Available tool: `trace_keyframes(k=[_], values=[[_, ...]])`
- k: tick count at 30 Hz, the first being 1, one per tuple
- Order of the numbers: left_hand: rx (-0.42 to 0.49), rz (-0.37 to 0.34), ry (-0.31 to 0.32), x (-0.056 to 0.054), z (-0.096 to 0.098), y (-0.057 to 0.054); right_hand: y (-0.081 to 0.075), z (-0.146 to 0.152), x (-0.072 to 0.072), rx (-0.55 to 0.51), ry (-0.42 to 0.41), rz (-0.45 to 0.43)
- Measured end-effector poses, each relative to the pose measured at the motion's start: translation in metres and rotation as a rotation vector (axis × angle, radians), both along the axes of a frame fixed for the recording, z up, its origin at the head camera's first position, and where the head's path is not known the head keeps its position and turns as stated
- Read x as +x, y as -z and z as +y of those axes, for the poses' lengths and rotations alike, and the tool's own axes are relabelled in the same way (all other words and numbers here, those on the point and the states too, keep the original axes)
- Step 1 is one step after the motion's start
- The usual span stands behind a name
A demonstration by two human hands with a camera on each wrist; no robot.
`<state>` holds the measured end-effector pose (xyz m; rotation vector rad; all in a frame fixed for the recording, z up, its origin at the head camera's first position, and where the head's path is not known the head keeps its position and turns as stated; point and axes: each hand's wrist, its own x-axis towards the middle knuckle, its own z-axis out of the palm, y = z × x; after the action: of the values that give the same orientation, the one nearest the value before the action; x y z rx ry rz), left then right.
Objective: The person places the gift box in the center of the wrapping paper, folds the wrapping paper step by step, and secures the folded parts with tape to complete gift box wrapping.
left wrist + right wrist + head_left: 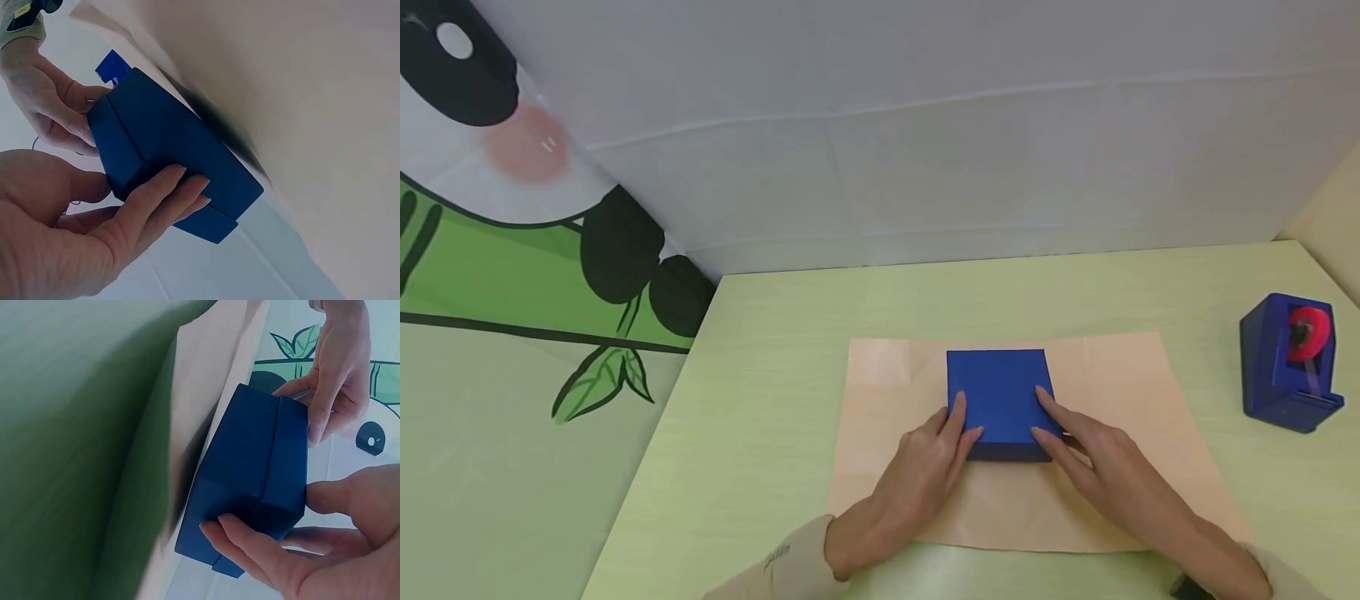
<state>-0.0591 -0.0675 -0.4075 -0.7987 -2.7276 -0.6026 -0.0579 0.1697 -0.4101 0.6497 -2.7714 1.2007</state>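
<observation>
Currently left hand (917, 468) and right hand (1103, 460) grip blue box (1002, 396) from opposite sides, over peach paper (880, 442) on counter (760, 400); tape dispenser (1266, 362) stands off to right.

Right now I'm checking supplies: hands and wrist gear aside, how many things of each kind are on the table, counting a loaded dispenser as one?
Blue lidded box: 1
Light-brown paper sheet: 1
Blue tape dispenser: 1
Total: 3
</observation>
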Motion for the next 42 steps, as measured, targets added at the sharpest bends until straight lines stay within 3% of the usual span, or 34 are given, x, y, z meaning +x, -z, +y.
trace_keyframes(k=[10, 21, 32, 42], values=[[-0.014, -0.026, -0.003, 0.008, 0.001, 0.004, 0.006, 0.003, 0.007, 0.006, 0.002, -0.019], [-0.019, 0.027, -0.005, 0.015, 0.002, 0.009, 0.008, 0.003, 0.013, 0.02, 0.003, -0.026], [0.002, 0.029, 0.001, 0.016, 0.002, 0.011, 0.01, 0.004, 0.015, 0.05, 0.005, 0.033], [0.021, 0.019, -0.009, 0.018, 0.002, 0.012, 0.013, 0.007, 0.015, 0.066, -0.012, 0.008]])
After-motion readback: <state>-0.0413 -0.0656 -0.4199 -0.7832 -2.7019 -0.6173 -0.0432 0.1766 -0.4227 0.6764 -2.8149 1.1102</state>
